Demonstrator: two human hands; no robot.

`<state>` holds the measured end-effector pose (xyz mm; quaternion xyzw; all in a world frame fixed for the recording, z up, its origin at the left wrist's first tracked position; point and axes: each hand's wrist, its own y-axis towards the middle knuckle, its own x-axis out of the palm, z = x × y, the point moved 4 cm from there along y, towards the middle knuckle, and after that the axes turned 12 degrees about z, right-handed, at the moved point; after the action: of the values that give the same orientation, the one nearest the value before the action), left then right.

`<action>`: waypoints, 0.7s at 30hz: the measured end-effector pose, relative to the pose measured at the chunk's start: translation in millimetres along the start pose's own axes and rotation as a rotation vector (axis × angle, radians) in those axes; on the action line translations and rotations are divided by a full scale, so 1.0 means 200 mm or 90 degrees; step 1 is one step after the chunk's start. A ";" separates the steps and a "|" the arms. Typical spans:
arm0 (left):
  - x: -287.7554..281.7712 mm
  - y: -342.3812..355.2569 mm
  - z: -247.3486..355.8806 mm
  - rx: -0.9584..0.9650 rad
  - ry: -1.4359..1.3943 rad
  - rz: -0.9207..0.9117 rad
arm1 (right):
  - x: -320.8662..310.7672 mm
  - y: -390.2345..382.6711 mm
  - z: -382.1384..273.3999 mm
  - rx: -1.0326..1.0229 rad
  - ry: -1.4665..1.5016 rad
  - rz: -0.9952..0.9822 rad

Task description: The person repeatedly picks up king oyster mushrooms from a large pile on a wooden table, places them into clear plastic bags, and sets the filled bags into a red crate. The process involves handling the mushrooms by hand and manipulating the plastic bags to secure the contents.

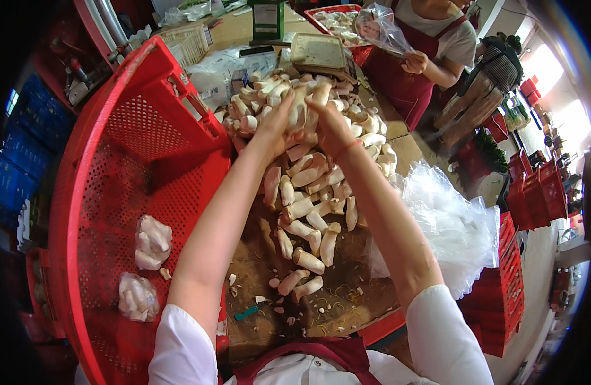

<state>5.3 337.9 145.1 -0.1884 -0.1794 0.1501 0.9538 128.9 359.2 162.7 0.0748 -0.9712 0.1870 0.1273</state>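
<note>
A big heap of pale king oyster mushrooms (308, 170) covers the middle of the worktable (250, 289). Over the far part of the heap, my left hand (280, 122) and my right hand (332, 127) face each other with several mushrooms (298, 110) pressed between them. Both hands are closed around this bunch from its two sides; some of the fingertips are hidden. A red band circles my right wrist. On my left stands a large red perforated crate (119, 205), in which lie two filled clear bags of mushrooms (153, 242).
Loose clear plastic bags (443, 221) are piled at the table's right edge, above a red crate (501, 295). Behind the heap stand a scale (318, 51) and a green box (268, 22). Across the table, a person in a maroon apron (398, 70) holds a clear bag (380, 29).
</note>
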 end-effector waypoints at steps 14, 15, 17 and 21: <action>-0.20 -0.36 -0.19 0.608 0.584 0.251 | -0.05 -0.11 -0.05 -0.454 -0.187 0.204; -0.26 -0.44 -0.32 0.469 0.678 0.219 | -0.05 -0.23 0.00 -0.506 -0.204 0.200; -0.35 -0.61 -0.54 0.204 0.868 0.192 | -0.03 -0.45 0.13 -0.541 -0.181 0.165; -0.42 -0.75 -0.89 0.018 0.956 0.085 | -0.11 -0.72 0.43 -0.389 -0.224 0.060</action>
<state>35.1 121.0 28.8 -0.2386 0.5325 0.0410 0.8111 159.3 195.7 128.8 0.0195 -0.9917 -0.1221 -0.0345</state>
